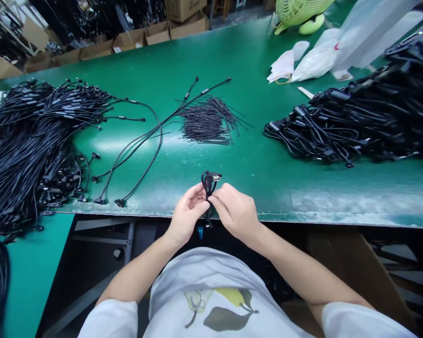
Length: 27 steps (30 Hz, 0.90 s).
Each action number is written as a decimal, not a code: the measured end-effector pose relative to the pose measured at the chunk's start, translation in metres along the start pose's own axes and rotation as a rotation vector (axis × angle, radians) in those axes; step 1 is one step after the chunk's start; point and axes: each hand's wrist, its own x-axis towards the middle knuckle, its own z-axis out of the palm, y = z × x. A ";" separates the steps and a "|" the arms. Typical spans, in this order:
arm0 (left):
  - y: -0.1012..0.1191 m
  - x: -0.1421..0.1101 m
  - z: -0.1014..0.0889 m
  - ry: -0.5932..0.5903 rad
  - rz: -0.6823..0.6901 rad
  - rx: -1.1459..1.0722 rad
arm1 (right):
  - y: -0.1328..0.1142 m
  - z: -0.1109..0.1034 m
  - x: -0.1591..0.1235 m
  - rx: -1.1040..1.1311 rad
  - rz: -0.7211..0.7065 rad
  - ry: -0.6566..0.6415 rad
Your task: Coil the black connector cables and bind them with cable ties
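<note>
Well apart from the heap of thin black strips (206,123), on its near side, a folded black cable (207,184) is held up at the front of the green surface (254,157). The left hand (186,213) pinches it between thumb and fingers; the right hand (238,211) pinches its middle, though whether a strip sits between those fingertips I cannot tell. The step in hand looks like binding the loops; the next move would call for the left hand to hold them gathered while the right tightens the wrap. Left of the heap lie loose cables (160,136), farther left a pile of unfolded cables (31,122); right of it, a pile of folded cables (359,115)
</note>
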 end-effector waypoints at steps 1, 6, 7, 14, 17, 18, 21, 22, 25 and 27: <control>-0.003 0.000 0.001 0.016 0.047 0.036 | -0.001 0.003 0.000 0.249 0.192 -0.040; -0.009 0.000 0.001 -0.081 0.162 0.114 | 0.003 0.013 -0.003 0.984 0.711 -0.208; -0.008 0.001 0.001 -0.120 0.148 0.094 | 0.005 0.013 -0.003 0.902 0.664 -0.204; -0.002 0.009 0.008 -0.054 -0.126 -0.122 | 0.006 0.010 -0.006 -0.390 -0.033 -0.109; 0.000 0.012 0.006 -0.023 -0.126 -0.154 | -0.002 0.009 -0.009 -0.596 -0.144 -0.119; 0.001 0.014 0.006 0.002 -0.109 -0.157 | -0.005 0.009 -0.010 -0.609 -0.147 -0.114; 0.002 0.019 0.006 0.114 -0.049 -0.174 | -0.011 0.014 -0.015 -0.539 -0.103 -0.109; 0.002 0.022 0.006 0.152 -0.036 -0.180 | -0.011 0.018 -0.017 -0.513 -0.086 -0.114; 0.001 0.027 0.007 0.207 -0.025 -0.188 | -0.002 0.035 -0.022 -0.498 -0.057 -0.126; 0.000 0.028 0.007 0.183 -0.037 -0.178 | 0.007 0.043 -0.024 -0.494 -0.062 -0.125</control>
